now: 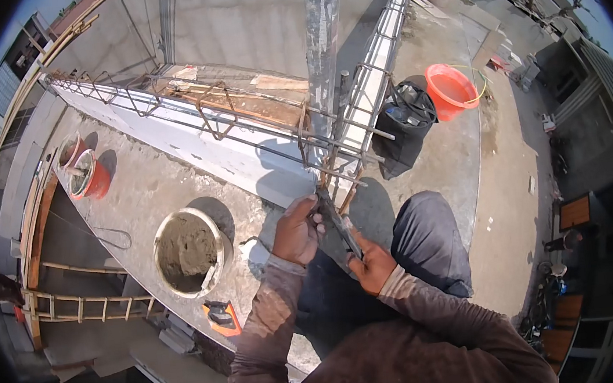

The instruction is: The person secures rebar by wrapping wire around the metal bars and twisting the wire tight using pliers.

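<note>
My right hand (374, 265) is closed around the lower end of a long, narrow dark tool (340, 225), whose exact kind I cannot make out. The tool slants up toward the corner where the steel reinforcing bars (329, 161) meet. My left hand (298, 231) is curled shut beside the tool's upper end, thumb and fingers together. Whether it grips the tool or something thin is hidden. Just beyond both hands, the bars run along the top of a low white block wall (207, 154). A dark upright post (322, 49) rises behind that corner.
Left of me stands a bucket of grey mortar (188, 249), with an orange-and-black handled tool (222, 317) near the slab edge. Red buckets (91, 179) sit farther left. A black bag (405, 126) and an orange tub (452, 91) stand right. The slab drops off at left.
</note>
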Available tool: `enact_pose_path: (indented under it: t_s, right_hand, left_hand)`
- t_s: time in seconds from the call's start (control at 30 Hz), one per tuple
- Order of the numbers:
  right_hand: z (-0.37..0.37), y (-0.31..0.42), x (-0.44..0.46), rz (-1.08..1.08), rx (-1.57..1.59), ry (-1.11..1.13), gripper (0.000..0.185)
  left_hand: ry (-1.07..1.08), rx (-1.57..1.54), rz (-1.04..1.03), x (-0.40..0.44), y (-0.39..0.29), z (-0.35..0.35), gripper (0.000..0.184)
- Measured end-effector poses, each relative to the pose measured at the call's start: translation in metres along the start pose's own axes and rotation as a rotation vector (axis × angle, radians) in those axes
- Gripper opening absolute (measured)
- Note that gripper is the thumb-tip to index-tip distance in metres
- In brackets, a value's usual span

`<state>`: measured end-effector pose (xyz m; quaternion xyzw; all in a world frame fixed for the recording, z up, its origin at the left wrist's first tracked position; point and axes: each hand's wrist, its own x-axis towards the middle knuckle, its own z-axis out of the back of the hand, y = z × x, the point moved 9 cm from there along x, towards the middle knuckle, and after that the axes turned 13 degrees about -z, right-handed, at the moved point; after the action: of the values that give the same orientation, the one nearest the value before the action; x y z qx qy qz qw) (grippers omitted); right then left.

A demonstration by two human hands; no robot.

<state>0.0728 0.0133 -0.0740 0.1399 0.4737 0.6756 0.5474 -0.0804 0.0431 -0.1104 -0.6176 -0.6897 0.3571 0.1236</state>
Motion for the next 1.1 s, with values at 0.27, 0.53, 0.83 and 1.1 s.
enact_pose_path:
  t_s: [0.27,0.53,0.83,1.1]
  right_hand:
    - [-0.011,0.003,-0.003,0.006,-0.149,-0.145,0.073]
    - [-0.02,-0.027,-0.026,-0.171,0.686,0.187,0.047]
    - [-0.027,-0.036,-0.024,0.066,0.178,-0.123,0.028]
    - [-0.068,-0.034,-0.031,-0.338,0.675,0.739,0.028]
  left_hand:
    - [0.03,0.373,-0.33,-0.024,0.005,-0.045,0.022]
    - [0.252,-0.215,0.024,-0.008,0.038,-0.045,0.028]
    - [0.109,0.649,-0.328,-0.024,0.009,-0.063,0.023]
    - [0.567,-0.493,0.093,-0.025,0.039,-0.069,0.018]
